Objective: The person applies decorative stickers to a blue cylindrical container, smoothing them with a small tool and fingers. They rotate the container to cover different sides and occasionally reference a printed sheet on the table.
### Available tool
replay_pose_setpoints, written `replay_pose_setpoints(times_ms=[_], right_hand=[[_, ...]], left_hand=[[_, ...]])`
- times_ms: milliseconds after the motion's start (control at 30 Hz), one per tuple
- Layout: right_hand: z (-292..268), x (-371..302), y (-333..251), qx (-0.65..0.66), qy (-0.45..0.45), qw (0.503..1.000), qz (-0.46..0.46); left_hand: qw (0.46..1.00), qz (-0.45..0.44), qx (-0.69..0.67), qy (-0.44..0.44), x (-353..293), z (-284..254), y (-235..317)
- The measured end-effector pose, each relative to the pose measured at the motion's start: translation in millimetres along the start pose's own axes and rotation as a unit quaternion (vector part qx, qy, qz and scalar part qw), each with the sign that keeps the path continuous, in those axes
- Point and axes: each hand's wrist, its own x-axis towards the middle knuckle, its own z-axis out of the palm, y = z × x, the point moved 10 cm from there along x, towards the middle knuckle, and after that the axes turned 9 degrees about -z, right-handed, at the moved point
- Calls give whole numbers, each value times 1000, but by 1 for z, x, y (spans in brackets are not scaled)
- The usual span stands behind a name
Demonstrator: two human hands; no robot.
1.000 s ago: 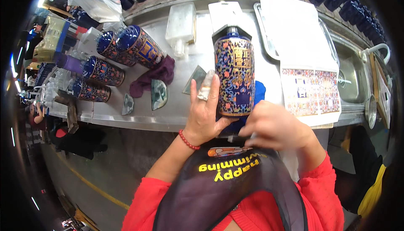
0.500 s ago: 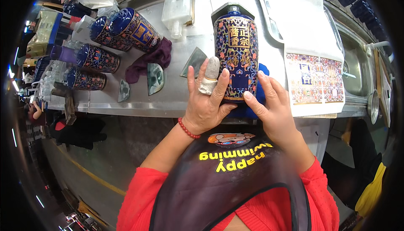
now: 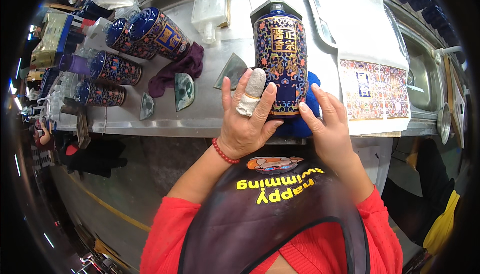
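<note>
A dark blue bottle with a dense floral and gold pattern stands or leans in front of me, against a dark angular support behind it. At its lower left side is my left hand, fingers apart, with a grey-white cover on one finger and a red bead bracelet on the wrist. My right hand sits by the bottle's lower right edge, fingers spread and the thumb close to the glass. Behind the bottle's base lies a blue cloth, partly hidden. To the right is a sheet of printed floral decals under white paper.
Several similar patterned bottles stand at the left, beside a purple cloth. Flat greenish scraper-like pieces lie on the metal table. Behind are a clear bottle and, on the right, a sink.
My right hand has shifted slightly right, its thumb moving from the bottle's lower front to its right edge. The left hand has barely moved.
</note>
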Motion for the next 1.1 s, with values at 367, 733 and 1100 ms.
replay_pose_setpoints(times_ms=[367,733,1100], right_hand=[[2,3,-10,1,-24,1000,-21],[-9,3,-3,47,70,996,-29],[5,2,-5,41,13,999,6]], left_hand=[[998,30,55,-3,-11,-2,4],[999,-25,28,-31,24,0,11],[999,7,32,-27,12,4,3]])
